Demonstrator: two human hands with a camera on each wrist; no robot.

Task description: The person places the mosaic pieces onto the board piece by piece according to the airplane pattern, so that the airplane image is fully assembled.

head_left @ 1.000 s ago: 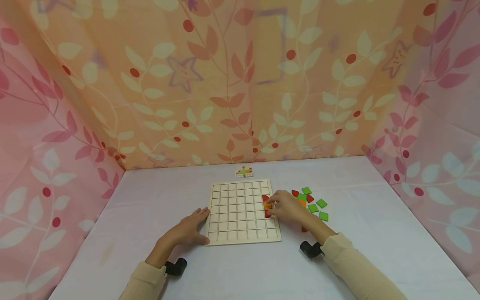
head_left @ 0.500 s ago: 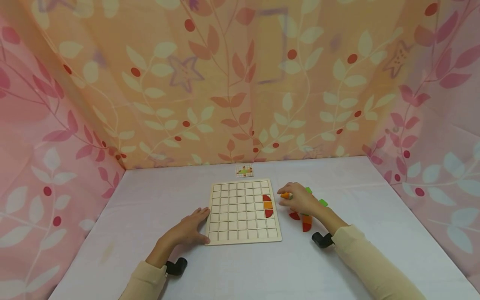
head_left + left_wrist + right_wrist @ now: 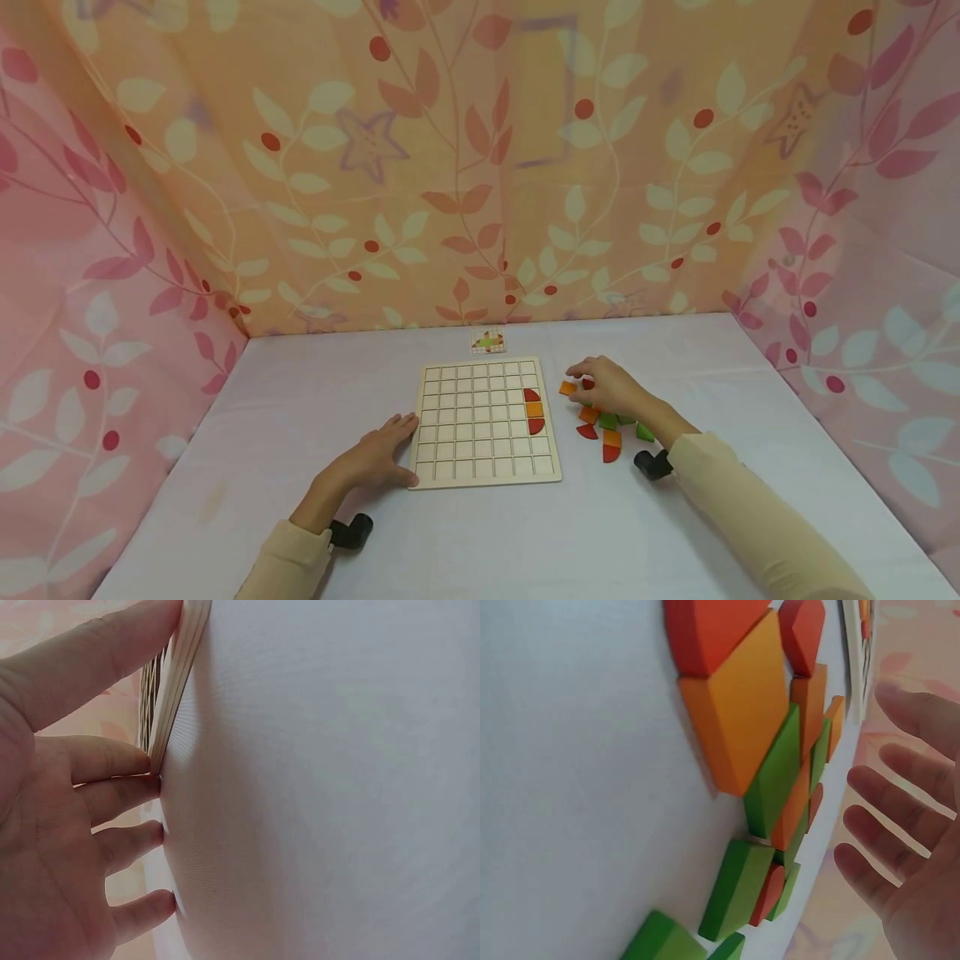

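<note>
My left hand (image 3: 377,461) lies at the left edge of the gridded wooden board (image 3: 475,433); in the left wrist view its spread thumb and forefinger (image 3: 112,760) touch the board's side (image 3: 177,690). Two red rounded pieces (image 3: 536,426) with an orange square (image 3: 534,409) between them sit in the board's right column. Over the far side of the loose pieces is my right hand (image 3: 613,390), fingers loosely bent and apart (image 3: 904,799), gripping nothing. An orange square (image 3: 567,388) rests beside its fingertips. Several green pieces (image 3: 607,422) are partly hidden under that hand.
A small patterned card (image 3: 489,340) lies behind the board. Nearer on the right, an orange square touches a red piece (image 3: 612,454), and another red piece (image 3: 587,432) lies by the pile. Patterned cloth walls (image 3: 450,208) rise behind and at both sides.
From the board's right column my right hand has moved right to the loose pieces. The orange square between its fingers half a second ago now lies free on the table. My left hand stays put.
</note>
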